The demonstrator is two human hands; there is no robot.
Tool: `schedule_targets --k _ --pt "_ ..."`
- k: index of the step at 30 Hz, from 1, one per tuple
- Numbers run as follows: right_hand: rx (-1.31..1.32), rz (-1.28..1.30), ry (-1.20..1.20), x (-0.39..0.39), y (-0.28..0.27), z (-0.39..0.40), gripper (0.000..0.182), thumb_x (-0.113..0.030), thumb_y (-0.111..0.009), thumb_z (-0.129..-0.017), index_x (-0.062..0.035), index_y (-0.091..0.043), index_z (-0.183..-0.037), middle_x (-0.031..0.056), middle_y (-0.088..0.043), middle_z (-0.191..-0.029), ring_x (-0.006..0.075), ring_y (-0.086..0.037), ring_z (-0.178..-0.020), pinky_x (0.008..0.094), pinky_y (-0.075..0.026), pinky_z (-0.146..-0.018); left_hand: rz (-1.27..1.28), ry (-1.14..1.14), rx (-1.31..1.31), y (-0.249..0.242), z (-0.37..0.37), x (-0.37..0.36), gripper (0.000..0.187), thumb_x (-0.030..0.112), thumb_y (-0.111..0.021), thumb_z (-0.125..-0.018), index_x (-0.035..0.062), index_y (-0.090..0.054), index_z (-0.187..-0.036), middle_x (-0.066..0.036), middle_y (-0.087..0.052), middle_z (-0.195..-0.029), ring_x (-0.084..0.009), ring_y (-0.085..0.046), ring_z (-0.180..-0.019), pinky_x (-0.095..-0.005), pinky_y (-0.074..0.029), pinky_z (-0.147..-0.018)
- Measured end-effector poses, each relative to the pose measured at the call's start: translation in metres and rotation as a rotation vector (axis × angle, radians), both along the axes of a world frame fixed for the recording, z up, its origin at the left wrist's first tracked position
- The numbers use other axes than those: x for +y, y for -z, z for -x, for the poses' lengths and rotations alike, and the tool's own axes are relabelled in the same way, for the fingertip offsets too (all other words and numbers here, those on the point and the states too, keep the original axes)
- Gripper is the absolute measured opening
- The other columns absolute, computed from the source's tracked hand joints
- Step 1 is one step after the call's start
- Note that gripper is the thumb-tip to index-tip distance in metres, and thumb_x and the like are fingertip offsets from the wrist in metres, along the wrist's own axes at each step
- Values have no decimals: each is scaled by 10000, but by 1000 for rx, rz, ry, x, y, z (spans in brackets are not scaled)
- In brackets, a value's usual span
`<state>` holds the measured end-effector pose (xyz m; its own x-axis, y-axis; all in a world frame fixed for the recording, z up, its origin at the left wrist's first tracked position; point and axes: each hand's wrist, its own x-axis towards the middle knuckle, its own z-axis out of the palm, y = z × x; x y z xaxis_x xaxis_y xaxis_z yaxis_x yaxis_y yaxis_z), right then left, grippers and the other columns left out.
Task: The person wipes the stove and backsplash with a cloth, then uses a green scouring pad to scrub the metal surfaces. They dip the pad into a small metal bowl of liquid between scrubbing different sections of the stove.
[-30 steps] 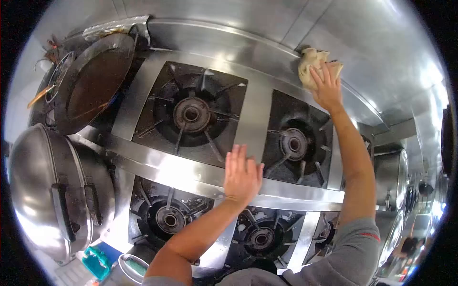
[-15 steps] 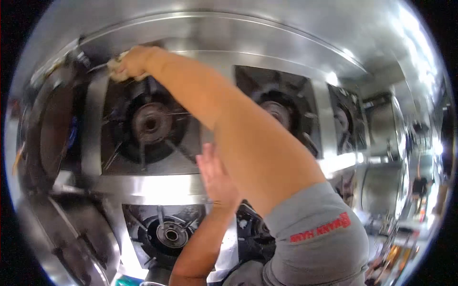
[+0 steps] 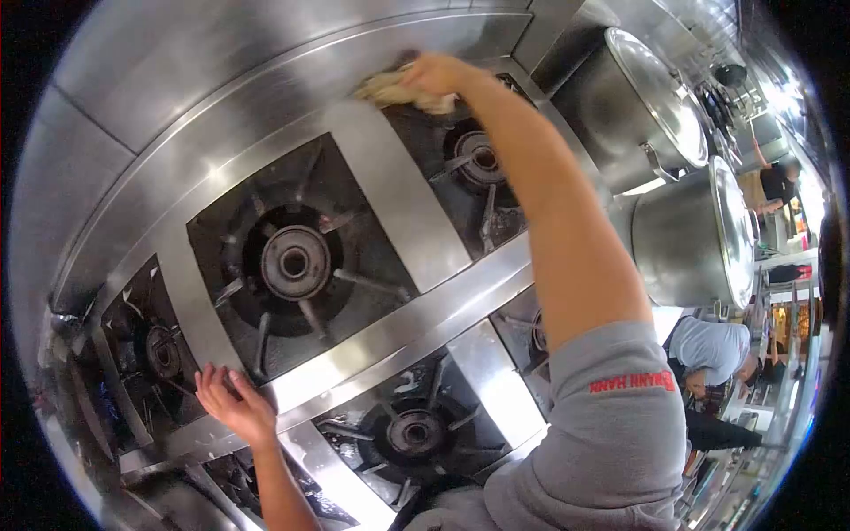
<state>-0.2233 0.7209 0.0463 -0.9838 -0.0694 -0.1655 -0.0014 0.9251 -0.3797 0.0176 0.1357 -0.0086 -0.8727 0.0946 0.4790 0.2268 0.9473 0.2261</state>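
My right hand [image 3: 436,74] is closed on a pale, crumpled cloth [image 3: 398,90], which touches the back edge of the metal stove top, behind a burner [image 3: 479,159]. The right arm stretches across the burners in a grey sleeve. At the lower left, my left hand [image 3: 235,407] has its fingers spread and holds nothing. It is by the steel strip in front of the large back burner [image 3: 296,261], with a further burner [image 3: 163,351] to its left. Whether its palm presses on the metal is hard to tell.
Two large lidded steel pots, one behind [image 3: 602,106] and one nearer [image 3: 677,234], stand right of the burners. A front burner [image 3: 416,432] lies between my arms. A steel wall [image 3: 212,80] rises behind the stove. Other people are visible at the far right, one in a grey shirt [image 3: 713,350].
The view has shifted right along the stove. My right hand and the cloth have moved right to another burner's back edge. My left hand now appears farther left, apart from the right arm.
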Motion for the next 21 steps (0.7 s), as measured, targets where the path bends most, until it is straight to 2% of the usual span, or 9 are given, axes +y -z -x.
schedule_targets --k 3,5,8,10,13,15,19,20,21 --pt "98 -159 -12 120 -7 -43 327 -106 -613 -830 -149 -727 -1134 137 -726 -1054 252 -707 -907 376 -564 -786 41 -7 -8 7 2 -1 227 166 -553 -983 -13 -603 -1113 -196 -584 -1273 -406 -463 -1293 -519 -308 -1112" --pt "-69 -86 303 156 6 -48 381 -105 -607 -837 -168 -696 -1202 158 -712 -1109 287 -706 -944 384 -560 -825 25 10 1 5 1 -1 261 178 -544 -992 -12 -598 -1161 -185 -574 -1303 -392 -445 -1317 -518 -306 -1116" --pt "262 -375 174 157 -2 -103 500 -104 -592 -843 -209 -603 -1332 192 -671 -1183 333 -673 -1012 377 -522 -923 55 5 -33 4 0 -4 291 191 -532 -1003 -11 -595 -1203 -179 -563 -1329 -385 -428 -1334 -506 -305 -1124" --pt "291 -340 281 175 19 -124 453 -152 -560 -879 -185 -591 -1331 184 -650 -1227 342 -633 -1095 380 -471 -993 54 -15 -35 9 1 -3 294 185 -533 -1005 -17 -594 -1209 -184 -565 -1327 -388 -435 -1327 -500 -318 -1120" --pt "299 19 336 181 33 -181 376 -187 -520 -941 -122 -596 -1304 186 -628 -1251 358 -595 -1161 399 -443 -1027 37 3 -2 9 2 -6 293 176 -546 -998 -29 -595 -1200 -192 -572 -1315 -395 -459 -1305 -503 -338 -1107" --pt "380 -284 136 158 8 -254 352 -183 -540 -940 -106 -609 -1277 194 -630 -1226 375 -579 -1174 413 -447 -1021 7 18 29 9 2 -9 286 172 -554 -994 -41 -603 -1179 -201 -586 -1293 -402 -483 -1279 -500 -358 -1093" --pt "264 231 632 146 55 -335 340 -121 -559 -894 -96 -634 -1224 222 -632 -1185 415 -576 -1157 459 -458 -1000 -13 1 92 7 2 -6 285 187 -548 -995 -46 -618 -1142 -211 -606 -1258 -406 -497 -1264 -489 -376 -1076" --pt "449 -94 590 137 66 -352 352 -108 -550 -884 -101 -635 -1226 240 -630 -1173 425 -586 -1127 476 -466 -975 -10 22 136 7 1 -4 284 185 -545 -994 -45 -616 -1143 -213 -608 -1253 -406 -501 -1258 -493 -378 -1071" --pt "468 -239 591 108 69 -359 344 -117 -550 -883 -83 -637 -1214 250 -634 -1143 420 -603 -1084 484 -476 -938 -2 41 185 5 0 -5 284 184 -542 -992 -45 -615 -1145 -215 -609 -1248 -406 -505 -1253 -497 -381 -1066"
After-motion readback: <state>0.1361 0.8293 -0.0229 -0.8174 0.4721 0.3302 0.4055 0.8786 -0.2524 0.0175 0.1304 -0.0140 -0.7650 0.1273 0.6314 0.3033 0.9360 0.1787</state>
